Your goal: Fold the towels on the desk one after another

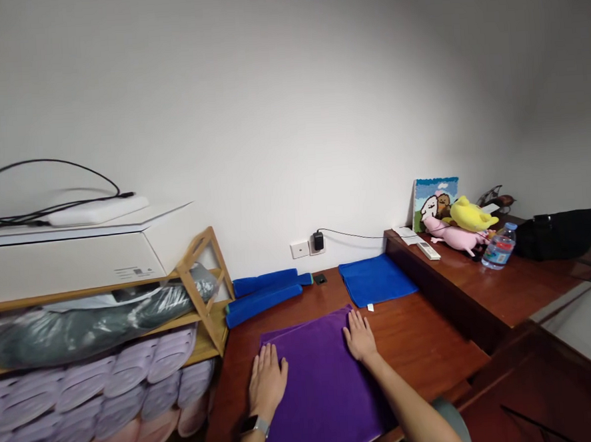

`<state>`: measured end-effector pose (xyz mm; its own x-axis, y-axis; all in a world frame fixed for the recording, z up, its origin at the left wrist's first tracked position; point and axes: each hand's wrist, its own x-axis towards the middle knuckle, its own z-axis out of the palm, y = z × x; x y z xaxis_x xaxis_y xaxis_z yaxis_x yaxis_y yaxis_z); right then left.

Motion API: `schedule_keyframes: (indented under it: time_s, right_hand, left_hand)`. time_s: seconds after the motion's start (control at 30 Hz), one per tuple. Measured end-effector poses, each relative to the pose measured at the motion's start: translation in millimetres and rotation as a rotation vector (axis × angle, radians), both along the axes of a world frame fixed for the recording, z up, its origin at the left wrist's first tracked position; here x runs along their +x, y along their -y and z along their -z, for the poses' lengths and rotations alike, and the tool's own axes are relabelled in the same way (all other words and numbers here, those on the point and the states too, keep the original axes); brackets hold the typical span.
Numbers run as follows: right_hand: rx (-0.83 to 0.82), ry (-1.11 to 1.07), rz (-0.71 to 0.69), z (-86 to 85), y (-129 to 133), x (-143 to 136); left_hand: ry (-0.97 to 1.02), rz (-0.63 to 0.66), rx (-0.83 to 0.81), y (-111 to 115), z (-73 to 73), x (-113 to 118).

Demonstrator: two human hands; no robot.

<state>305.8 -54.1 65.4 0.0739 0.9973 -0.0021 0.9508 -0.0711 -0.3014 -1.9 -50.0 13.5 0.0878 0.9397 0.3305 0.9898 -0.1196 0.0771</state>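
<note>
A purple towel [318, 380] lies spread on the brown wooden desk [417, 333], its far edge doubled in a slightly uneven layer. My left hand [268, 379], with a watch on the wrist, rests flat on the towel's left edge. Flat on the far right part of the same cloth is my right hand [360, 337], fingers stretched out. Behind the left hand sit rolled blue towels [265, 303]. A folded blue towel [376, 279] with a small white tag lies flat beyond the right hand.
Left stands a wooden rack [212, 286] with lilac slippers [129, 368] and a white box [77, 254] on top. On the raised right surface are a remote [429, 249], plush toys [459, 234], a water bottle [500, 247] and a black bag [556, 232]. A charger [318, 240] is plugged into the wall.
</note>
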Motion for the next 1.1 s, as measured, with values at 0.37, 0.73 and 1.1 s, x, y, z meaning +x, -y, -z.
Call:
schedule_keyframes:
  time_s: [0.37,0.73,1.1]
  right_hand:
    - [0.124,-0.142,-0.305,33.8,112.9,-91.3]
    - [-0.023,0.025,0.046,24.3,128.6,20.9]
    - [0.138,-0.166,-0.254,35.8,117.7,-78.5]
  left_hand:
    - [0.056,0.233,-0.073,96.3,35.8,6.9]
    - [0.05,0.087,0.024,110.0,22.0,-36.0]
    - [-0.014,0.32,0.129,130.8,48.9,54.5]
